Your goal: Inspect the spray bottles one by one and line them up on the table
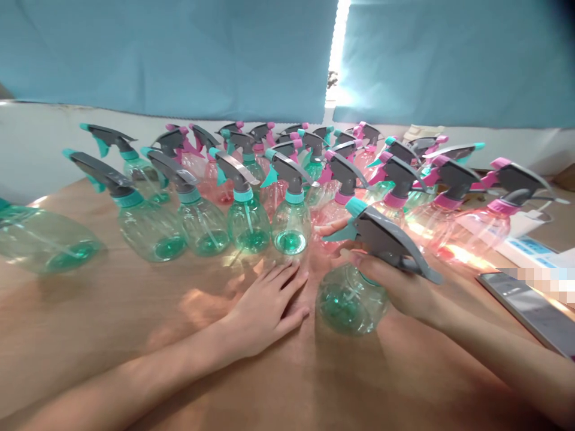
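My right hand (381, 272) is wrapped round the neck of a clear green spray bottle (348, 302) with a grey and turquoise trigger head. The bottle is slightly tilted, and its nozzle points to the left. Palm down, my left hand (265, 305) lies on the wooden table (202, 383) with its fingers spread. Just beyond its fingertips stands another green spray bottle (291, 224), and a similar green spray bottle (249, 221) is beside that one. Whether the held bottle's base touches the table I cannot tell.
Several green and pink spray bottles stand in rows behind my hands, among them a pink spray bottle (476, 224) at the right. At the far left a green bottle (49, 239) is cut off. A phone (530, 305) lies at the right. Blue curtains (179, 54) hang behind.
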Demonstrator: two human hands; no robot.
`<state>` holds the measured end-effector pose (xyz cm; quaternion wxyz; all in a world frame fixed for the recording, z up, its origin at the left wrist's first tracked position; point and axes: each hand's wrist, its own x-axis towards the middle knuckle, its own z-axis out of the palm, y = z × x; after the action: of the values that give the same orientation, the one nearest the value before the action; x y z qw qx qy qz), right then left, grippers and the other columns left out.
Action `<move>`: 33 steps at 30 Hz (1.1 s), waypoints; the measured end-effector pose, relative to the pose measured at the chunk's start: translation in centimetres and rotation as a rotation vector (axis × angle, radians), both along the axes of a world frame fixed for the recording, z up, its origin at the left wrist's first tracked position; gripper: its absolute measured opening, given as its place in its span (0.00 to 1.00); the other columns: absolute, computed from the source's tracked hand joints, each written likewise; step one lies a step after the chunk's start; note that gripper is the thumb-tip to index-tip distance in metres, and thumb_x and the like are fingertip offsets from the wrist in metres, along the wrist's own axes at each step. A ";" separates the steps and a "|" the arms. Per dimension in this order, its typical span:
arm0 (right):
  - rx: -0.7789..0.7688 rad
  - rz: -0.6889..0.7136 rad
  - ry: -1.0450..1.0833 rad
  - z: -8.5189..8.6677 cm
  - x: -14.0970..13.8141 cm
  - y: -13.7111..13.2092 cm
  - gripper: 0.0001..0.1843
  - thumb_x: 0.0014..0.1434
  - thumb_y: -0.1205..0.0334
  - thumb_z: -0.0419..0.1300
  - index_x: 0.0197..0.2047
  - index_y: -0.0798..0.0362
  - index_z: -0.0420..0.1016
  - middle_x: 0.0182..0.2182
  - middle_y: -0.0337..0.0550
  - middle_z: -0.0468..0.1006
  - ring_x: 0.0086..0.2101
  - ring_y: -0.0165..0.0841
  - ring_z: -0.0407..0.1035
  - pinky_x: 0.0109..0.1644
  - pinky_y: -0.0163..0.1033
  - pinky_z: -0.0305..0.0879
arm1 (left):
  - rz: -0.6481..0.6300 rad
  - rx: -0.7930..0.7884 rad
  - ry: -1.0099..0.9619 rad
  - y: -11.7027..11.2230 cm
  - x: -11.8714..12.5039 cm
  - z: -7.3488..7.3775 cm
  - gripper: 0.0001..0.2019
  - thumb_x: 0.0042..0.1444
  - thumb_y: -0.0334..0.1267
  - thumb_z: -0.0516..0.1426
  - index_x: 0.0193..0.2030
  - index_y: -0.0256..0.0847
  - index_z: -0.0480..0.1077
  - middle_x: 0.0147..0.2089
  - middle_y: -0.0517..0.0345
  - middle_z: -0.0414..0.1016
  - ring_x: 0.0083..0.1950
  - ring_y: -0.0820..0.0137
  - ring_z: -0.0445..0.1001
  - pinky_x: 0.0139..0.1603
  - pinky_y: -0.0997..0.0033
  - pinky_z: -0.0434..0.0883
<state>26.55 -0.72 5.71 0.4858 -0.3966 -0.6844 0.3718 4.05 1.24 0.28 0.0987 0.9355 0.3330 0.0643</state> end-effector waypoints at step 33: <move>-0.026 -0.004 -0.024 -0.5 0.4 0.2 0.17 0.62 0.60 0.58 0.55 0.41 0.72 0.37 0.39 0.81 0.43 0.37 0.76 0.44 0.42 0.72 | -0.002 0.009 -0.006 0.0 -0.1 -0.2 0.26 0.68 0.47 0.50 0.68 0.37 0.58 0.70 0.45 0.58 0.72 0.54 0.52 0.68 0.50 0.54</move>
<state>26.95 -0.55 5.16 0.4729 -0.4089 -0.6845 0.3750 3.97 1.23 0.11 0.0958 0.9360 0.3315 0.0687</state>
